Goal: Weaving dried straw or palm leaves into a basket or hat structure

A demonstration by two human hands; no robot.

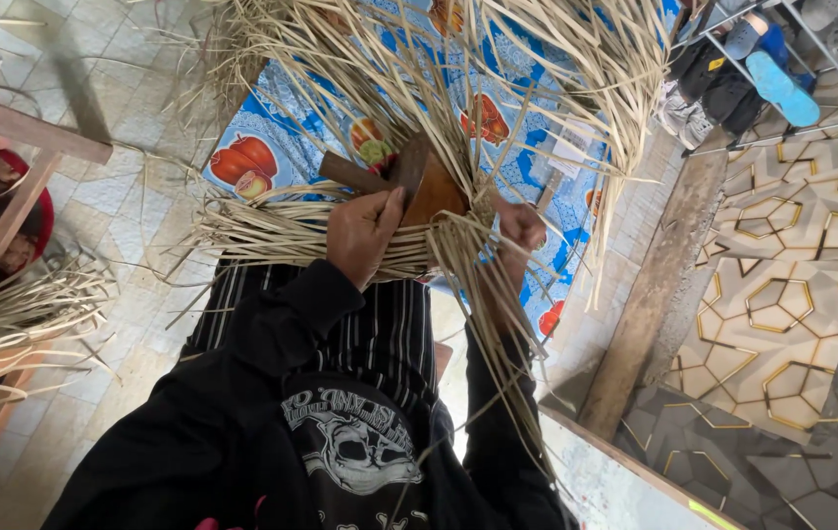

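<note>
STEP: weaving in hand | left hand clamps pale straw strips against wooden form on lap | right hand fist-closed on strands — likely next: firm, even tension.

Pale straw strips splay over a brown, probably wooden, mould.

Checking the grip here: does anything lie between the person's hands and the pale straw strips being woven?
Nothing visible does. The left hand presses directly on the pale straw strips beside the brown wooden mould; the right hand closes on strips draped over it.
</note>
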